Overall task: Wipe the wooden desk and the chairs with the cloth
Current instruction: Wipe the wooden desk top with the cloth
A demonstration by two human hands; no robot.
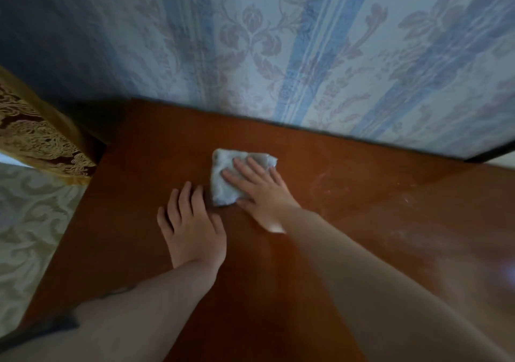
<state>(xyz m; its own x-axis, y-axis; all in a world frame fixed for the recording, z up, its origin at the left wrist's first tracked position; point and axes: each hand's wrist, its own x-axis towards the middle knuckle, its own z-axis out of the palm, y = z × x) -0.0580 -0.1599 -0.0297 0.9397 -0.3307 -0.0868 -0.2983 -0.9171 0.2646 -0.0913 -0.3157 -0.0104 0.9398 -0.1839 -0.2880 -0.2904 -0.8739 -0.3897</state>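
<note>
A folded pale grey cloth (225,176) lies flat on the reddish-brown wooden desk (133,194), near the back wall. My right hand (259,191) presses down on the cloth with its fingers spread over the cloth's right half. My left hand (192,227) rests flat on the bare desk just left of and below the cloth, fingers apart, holding nothing. Whitish dusty streaks show on the desk surface to the right. No chair is clearly visible.
Blue-striped floral wallpaper (306,55) rises directly behind the desk. A gold and dark patterned fabric (36,135) hangs at the left past the desk's corner. A pale patterned floor (30,222) lies beyond the desk's left edge.
</note>
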